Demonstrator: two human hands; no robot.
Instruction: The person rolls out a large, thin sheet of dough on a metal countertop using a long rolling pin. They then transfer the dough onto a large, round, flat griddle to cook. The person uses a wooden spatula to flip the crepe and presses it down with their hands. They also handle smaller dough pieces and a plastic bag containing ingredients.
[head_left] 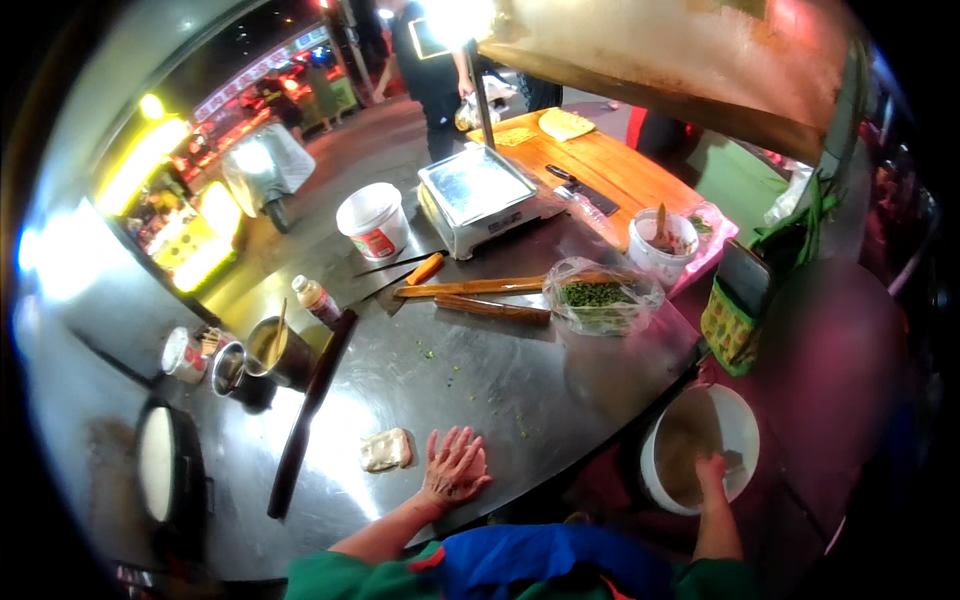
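Observation:
My left hand [457,466] lies palm down on the steel worktop [500,390], fingers stretched out. Just left of it sits a small folded piece of pale dough [386,450], not touched by the hand. Whether anything is under the palm cannot be seen. Down at the right, my right hand [710,470] reaches into a white bucket [741,425] with brownish contents. Its fingers are hidden inside, so their grip does not show. A dark rolling pin [311,420] lies left of the dough. Beyond are a shorter brown wooden rod [492,309] and a plastic bag of chopped greens [600,295].
A round griddle [157,464] stands at far left, near a metal pot [281,355] and a bottle [317,300]. Farther back are a white tub [373,222], a scale [480,200] and an orange-handled knife [425,268]. A wooden board [630,178] holds flatbread [566,124].

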